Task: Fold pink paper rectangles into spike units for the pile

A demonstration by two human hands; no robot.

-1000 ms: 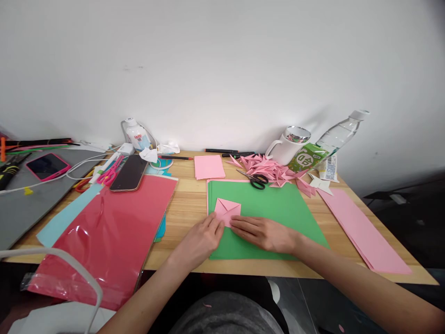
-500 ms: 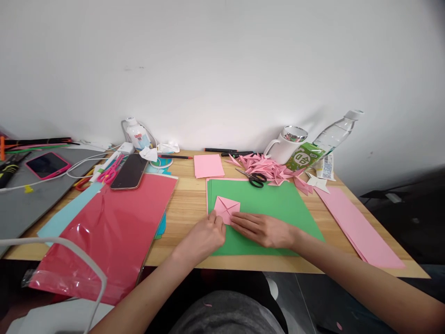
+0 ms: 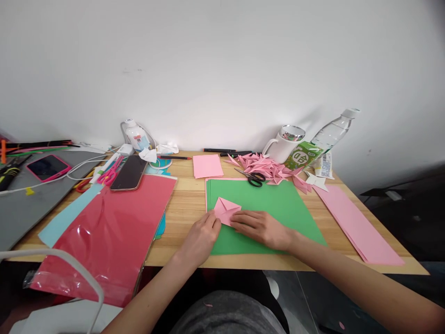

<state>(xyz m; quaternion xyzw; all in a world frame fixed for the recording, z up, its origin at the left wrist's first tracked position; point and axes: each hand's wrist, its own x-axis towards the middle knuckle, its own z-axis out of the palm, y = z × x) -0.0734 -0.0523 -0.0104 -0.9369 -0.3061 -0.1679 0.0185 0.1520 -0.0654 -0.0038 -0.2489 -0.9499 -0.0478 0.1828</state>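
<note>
A small square of pink folding paper (image 3: 225, 211) lies on the left part of a green sheet stack (image 3: 271, 199), with its flaps folded in and crease lines meeting near the middle. My left hand (image 3: 205, 230) is closed, its thumb and curled fingers pinching the paper's lower left edge. At the lower right edge, my right hand (image 3: 262, 227) grips the paper with its fingers pressed together. The fingers hide the near corners. Beyond the paper lie black-handled scissors (image 3: 255, 179) and a heap of folded pink paper pieces (image 3: 266, 166).
A stack of pink squares (image 3: 207, 166) lies behind the green sheets. Long pink strips (image 3: 358, 225) are at the right. A mug (image 3: 283, 144), green carton (image 3: 303, 155) and tilted bottle (image 3: 333, 132) stand behind. Left are a red sheet pack (image 3: 111, 236) and a phone (image 3: 129, 173).
My left hand has shifted slightly up and left along the paper's edge. The flaps' crease pattern looks different, with the near flaps seeming lifted or turned. My right hand has barely moved.
</note>
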